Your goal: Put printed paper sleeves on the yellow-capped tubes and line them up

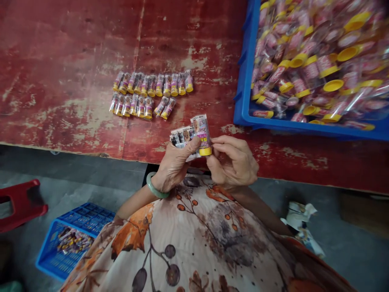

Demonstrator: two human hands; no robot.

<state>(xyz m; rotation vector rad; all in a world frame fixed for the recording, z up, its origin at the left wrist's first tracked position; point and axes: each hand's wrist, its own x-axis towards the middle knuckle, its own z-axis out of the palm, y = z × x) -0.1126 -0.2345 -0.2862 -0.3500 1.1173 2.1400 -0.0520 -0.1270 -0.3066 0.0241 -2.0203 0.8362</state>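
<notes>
Above my lap, at the table's front edge, my left hand [178,158] is closed, its thumb pressed over a fan of printed paper slips [182,136] and a small tube [201,136]. The tube is upright, with a yellow cap at its lower end and a printed slip along it. My right hand [235,160] has curled fingers, with the fingertips against the tube's right side near the cap. Whether they also pinch a slip's edge is hidden. Beyond, a row of finished-looking tubes [152,84] lies above a shorter row of similar tubes [132,105].
A blue crate [241,93] full of yellow-capped tubes [313,69] stands at right on the worn red table [75,61]. On the floor at left are a blue basket [50,243] holding small tubes and a red stool [27,202]. Crumpled wrapping [299,215] lies at right.
</notes>
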